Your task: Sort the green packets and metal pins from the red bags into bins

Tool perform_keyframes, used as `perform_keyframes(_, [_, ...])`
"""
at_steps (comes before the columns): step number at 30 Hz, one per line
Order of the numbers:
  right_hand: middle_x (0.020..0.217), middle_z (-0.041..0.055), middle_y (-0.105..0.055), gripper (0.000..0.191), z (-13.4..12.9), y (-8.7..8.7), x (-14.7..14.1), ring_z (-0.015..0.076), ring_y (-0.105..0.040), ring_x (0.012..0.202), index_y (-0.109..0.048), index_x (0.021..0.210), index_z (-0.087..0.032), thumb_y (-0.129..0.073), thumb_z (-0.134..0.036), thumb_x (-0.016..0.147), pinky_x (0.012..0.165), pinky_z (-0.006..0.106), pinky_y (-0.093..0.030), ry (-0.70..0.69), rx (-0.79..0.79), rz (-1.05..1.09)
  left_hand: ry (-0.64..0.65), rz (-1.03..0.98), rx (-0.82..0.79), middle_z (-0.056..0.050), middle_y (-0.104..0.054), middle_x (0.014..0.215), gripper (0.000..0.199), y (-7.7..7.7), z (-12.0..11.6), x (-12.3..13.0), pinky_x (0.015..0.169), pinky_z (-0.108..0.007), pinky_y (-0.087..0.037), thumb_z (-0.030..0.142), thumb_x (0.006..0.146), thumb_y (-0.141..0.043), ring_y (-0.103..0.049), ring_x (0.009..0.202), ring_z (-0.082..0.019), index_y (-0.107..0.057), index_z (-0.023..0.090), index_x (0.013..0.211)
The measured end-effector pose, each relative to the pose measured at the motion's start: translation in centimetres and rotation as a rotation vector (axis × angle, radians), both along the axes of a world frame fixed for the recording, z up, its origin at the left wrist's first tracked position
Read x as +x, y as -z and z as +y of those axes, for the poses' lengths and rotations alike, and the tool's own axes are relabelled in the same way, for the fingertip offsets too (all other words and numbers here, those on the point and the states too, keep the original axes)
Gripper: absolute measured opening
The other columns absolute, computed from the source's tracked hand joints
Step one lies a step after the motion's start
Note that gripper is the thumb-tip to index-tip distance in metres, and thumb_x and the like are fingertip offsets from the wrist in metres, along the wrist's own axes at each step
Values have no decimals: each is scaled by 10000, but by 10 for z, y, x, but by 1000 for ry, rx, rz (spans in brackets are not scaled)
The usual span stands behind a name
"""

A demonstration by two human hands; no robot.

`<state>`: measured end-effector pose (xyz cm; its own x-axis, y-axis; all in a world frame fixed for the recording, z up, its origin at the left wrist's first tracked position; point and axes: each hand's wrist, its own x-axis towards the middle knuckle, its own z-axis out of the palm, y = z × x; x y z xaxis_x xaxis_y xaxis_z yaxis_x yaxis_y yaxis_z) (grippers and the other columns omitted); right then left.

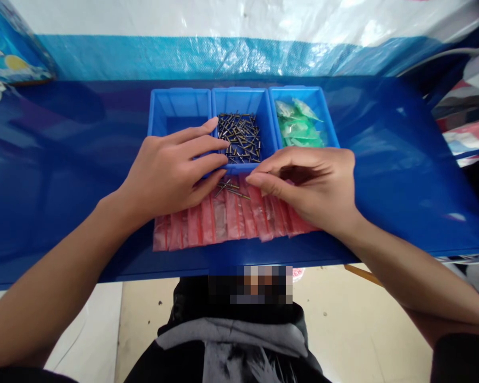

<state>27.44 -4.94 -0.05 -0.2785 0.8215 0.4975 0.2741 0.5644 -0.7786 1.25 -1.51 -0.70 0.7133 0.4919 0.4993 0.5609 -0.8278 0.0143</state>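
My left hand [179, 167] is open, fingers spread over the front of the left and middle bins, fingertips near the metal rivets [239, 135] in the middle bin [265, 125]. My right hand [311, 183] is closed in a pinch at the front edge of the bins; whatever lies between thumb and forefinger is too small to make out. Between the hands, several loose rivets [239, 194] lie on a row of pink plastic bags [219, 221] spread in front of the bins. Both hands partly cover the bags.
The left bin [179, 101] shows a bare blue bottom. Green plastic bags [301, 127] fill part of the right bin [329, 119]. A blue printed package [14, 50] stands at the back left of the blue table [387, 175].
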Motion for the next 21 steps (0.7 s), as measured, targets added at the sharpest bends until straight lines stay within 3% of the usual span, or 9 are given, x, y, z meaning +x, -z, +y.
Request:
perform_keyframes(2, [927, 10, -842, 28, 1, -1, -1, 135, -707, 688, -855, 985, -246, -844, -227, 968, 594, 290, -571, 32, -52, 134, -10, 19, -4, -1, -798, 1339, 172, -1, -1, 0, 934, -425, -734, 276, 1059, -637, -700, 1409, -309, -778, 295, 1156])
perform_keyframes(5, [1300, 48, -821, 307, 1, -3, -1, 153, -773, 824, -820, 1286, -270, -741, -147, 1017, 706, 319, -649, 3, -21, 171, -11, 17, -29, -4, -793, 1353, 167, -2, -1, 0, 947, -438, -733, 269, 1059, -641, -698, 1412, -315, -774, 289, 1159])
perform_keyframes(10, [1014, 36, -844, 230, -4, 1, 1, 128, -797, 915, -820, 1114, -171, -638, -61, 1029, 812, 246, -647, -186, 181, -163, 9, 16, 31, -11, -800, 1335, 153, -1, -1, 0, 880, -416, -733, 260, 1073, -625, -704, 1402, -308, -754, 260, 1156])
perform_keyframes(15, [1316, 115, -782, 273, -2, 16, 1, 233, -786, 1122, -766, 1288, -171, -601, -122, 1077, 838, 335, -663, -322, 479, -610, -1, 18, 64, 3, -802, 1329, 163, 1, 0, 1, 826, -399, -726, 280, 1080, -607, -709, 1397, -297, -753, 264, 1151])
perform_keyframes(21, [1124, 91, -771, 228, 0, 20, 3, 175, -753, 975, -759, 1114, -145, -534, -113, 1102, 809, 289, -630, -369, 449, -603, -11, 18, -8, -1, -797, 1341, 185, 0, 0, 1, 911, -427, -727, 267, 1060, -617, -695, 1416, -314, -773, 280, 1159])
